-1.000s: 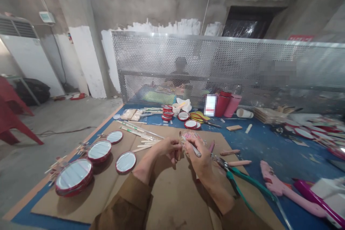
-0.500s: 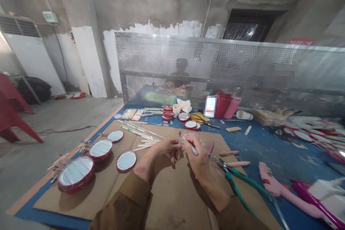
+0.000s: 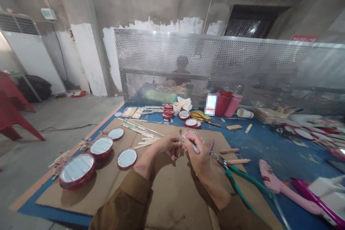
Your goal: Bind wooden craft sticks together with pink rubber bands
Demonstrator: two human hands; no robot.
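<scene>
My left hand (image 3: 169, 147) is closed around a small, thin brown strip (image 3: 180, 133) that stands nearly upright between the fingertips; its kind is not clear. Close by, my right hand (image 3: 198, 154) pinches a pale, pen-like tool (image 3: 194, 147), its tip by the strip. Whether the tip touches the strip I cannot tell. Just behind the right hand lies a heap of small pink and pale bits (image 3: 198, 136). Both hands are above a brown cardboard sheet (image 3: 175, 197).
Round red-rimmed pieces (image 3: 77, 169) stand to the left, with thin wooden sticks (image 3: 147, 141) nearby. On the right lie green-handled pliers (image 3: 239, 174) and a pink glue gun (image 3: 280, 187). Red and pink bottles (image 3: 225, 104) stand by a perforated metal screen (image 3: 161, 54); a person sits behind it.
The camera view has shifted slightly. My right hand keeps hold of the pen-like tool beside the strip, with only a small movement; my left hand's hold looks the same.
</scene>
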